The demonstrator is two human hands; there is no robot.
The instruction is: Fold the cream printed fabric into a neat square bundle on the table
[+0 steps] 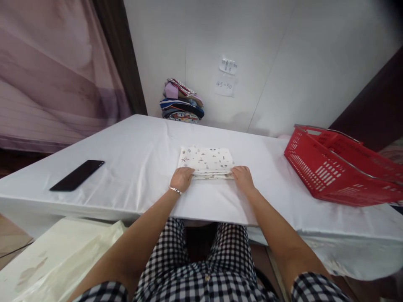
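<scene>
A folded white cloth (206, 160) with a small scattered print lies on the white-covered table in front of me, its layered edge facing my body. My left hand (183, 178), with a silver bracelet at the wrist, grips the near left corner of the cloth. At the near right corner my right hand (242, 177) holds the same edge, its fingers bent over the top layer. Both thumbs are mostly hidden from view.
On the table's left lies a black phone (77, 175). A red plastic basket (340, 167) with metal handles stands at the right. Folded clothes (181, 102) are stacked against the wall beyond the white tablecloth (138, 147). Paper notes (224, 86) hang on the wall.
</scene>
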